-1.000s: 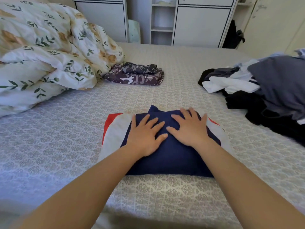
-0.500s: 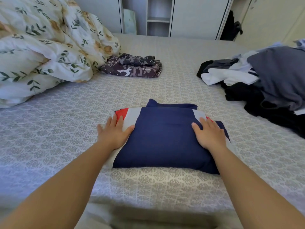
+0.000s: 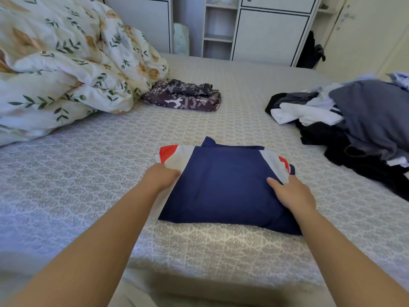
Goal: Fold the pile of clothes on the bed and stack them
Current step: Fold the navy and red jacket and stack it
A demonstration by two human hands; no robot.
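A folded navy garment (image 3: 223, 187) with red and white side stripes is lying on the patterned bed (image 3: 88, 173), near its front edge. The left hand (image 3: 160, 177) is gripping its left edge, fingers tucked under the fabric. The right hand (image 3: 290, 192) is pinching the right edge, thumb on top. The unfolded pile of clothes (image 3: 358, 127) is sitting well apart at right; a folded camouflage garment (image 3: 183, 96) is resting just beside the floral duvet (image 3: 66, 63).
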